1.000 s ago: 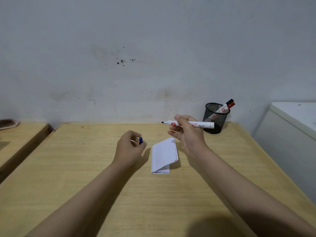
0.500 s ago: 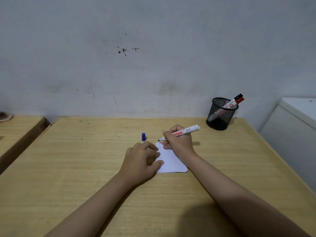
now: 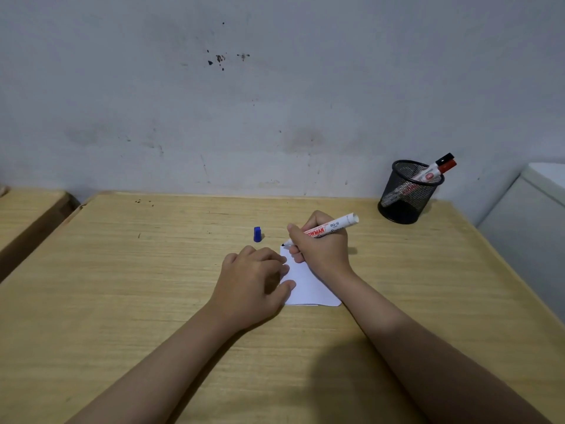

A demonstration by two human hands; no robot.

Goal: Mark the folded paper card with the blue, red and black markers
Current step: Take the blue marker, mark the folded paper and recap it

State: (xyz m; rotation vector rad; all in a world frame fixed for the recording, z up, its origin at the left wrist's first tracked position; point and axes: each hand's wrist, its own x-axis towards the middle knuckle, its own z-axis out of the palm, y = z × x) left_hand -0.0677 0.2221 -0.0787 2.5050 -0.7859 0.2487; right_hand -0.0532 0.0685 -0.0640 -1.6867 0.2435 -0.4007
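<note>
The folded paper card (image 3: pixel 305 283) lies flat on the wooden table (image 3: pixel 122 270), just right of the frame's centre. Its white face is partly covered by both hands; the lower edge and lower right corner remain exposed.

Right hand (image 3: pixel 324 252): fingers closed around the uncapped marker (image 3: pixel 330 229) in a writing grip, thumb and forefinger pinching the barrel near the tip end. The barrel slants up and to the right, white with red lettering. The dark tip sits at the card's upper left corner — contact with the paper appears made, though the exact point is too small to confirm. Ink colour on the card cannot be determined.

Left hand (image 3: pixel 253 280): palm down, fingers loosely curled, with the thumb and fingertips resting on the card's left edge and pressing it to the table. It grips nothing.

The blue cap (image 3: pixel 257 234) stands upright on the table just above the left hand, apart from card and fingers.

At the upper right of the table, near the wall, stands a black mesh pen holder (image 3: pixel 406 194). Two markers lean out of it to the right — one with a black cap (image 3: pixel 444 157), one with a red cap (image 3: pixel 448 165), touching each other.
</note>
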